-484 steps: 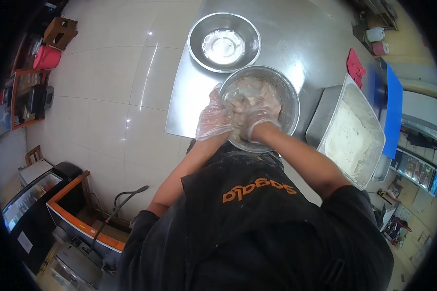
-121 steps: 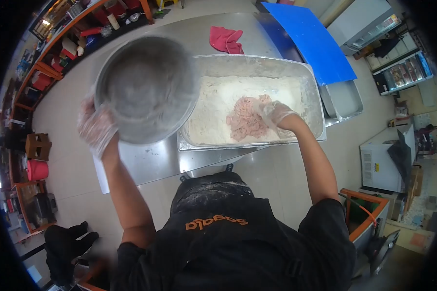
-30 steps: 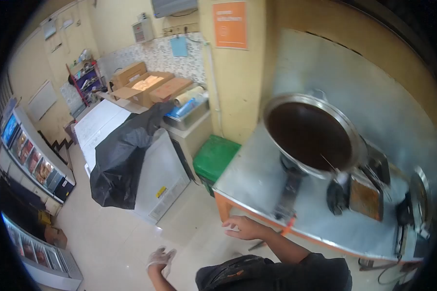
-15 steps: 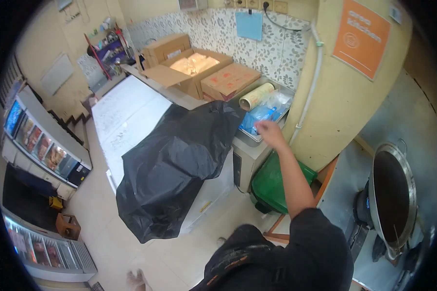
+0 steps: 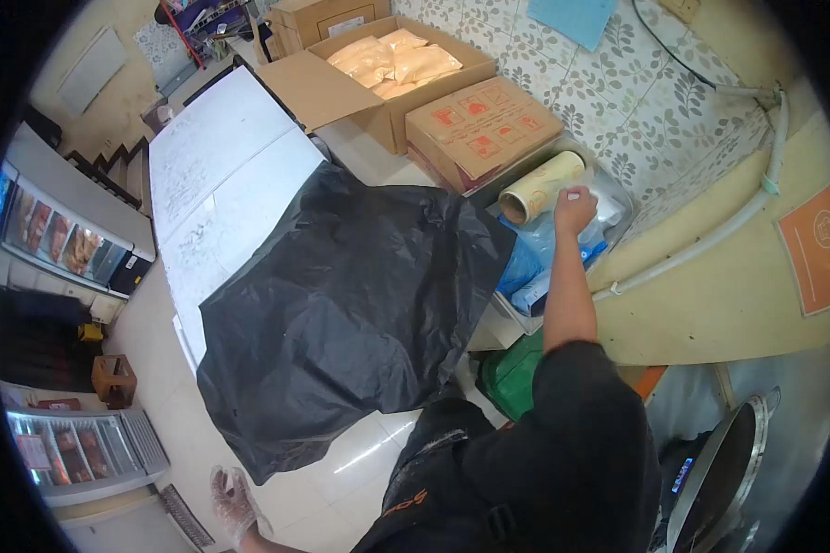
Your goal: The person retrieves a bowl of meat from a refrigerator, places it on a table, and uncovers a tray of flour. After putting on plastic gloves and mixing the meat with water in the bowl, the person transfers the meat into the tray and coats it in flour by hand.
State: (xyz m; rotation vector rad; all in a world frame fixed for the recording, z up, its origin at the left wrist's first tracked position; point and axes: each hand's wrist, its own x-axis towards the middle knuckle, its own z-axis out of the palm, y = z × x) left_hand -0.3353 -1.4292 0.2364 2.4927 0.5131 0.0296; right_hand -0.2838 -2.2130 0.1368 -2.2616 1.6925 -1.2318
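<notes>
My right hand [image 5: 575,212] is closed over a metal tray [image 5: 629,217], its fingers pinched beside a roll of plastic film [image 5: 544,187]. A small whitish bit shows at the fingertips; I cannot make out what it is. Clear and blue plastic bags [image 5: 523,253] lie in the tray under and around that hand. My left hand [image 5: 235,505] wears a clear plastic glove and hangs low at the left, above the floor, fingers apart and holding nothing. A large black plastic bag [image 5: 341,304] is spread across the near part of a white-topped surface [image 5: 226,152].
An open cardboard box [image 5: 341,97] of orange-filled packets [image 5: 392,60] and a closed carton [image 5: 484,129] stand behind the tray. Below it is a green bin [image 5: 512,373]. A large wok [image 5: 724,479] sits at lower right. Display fridges [image 5: 74,244] line the left.
My view has shifted nearer to the tray. My right hand has moved from the tray's near edge to beside the film roll. My gloved left hand now shows more fully.
</notes>
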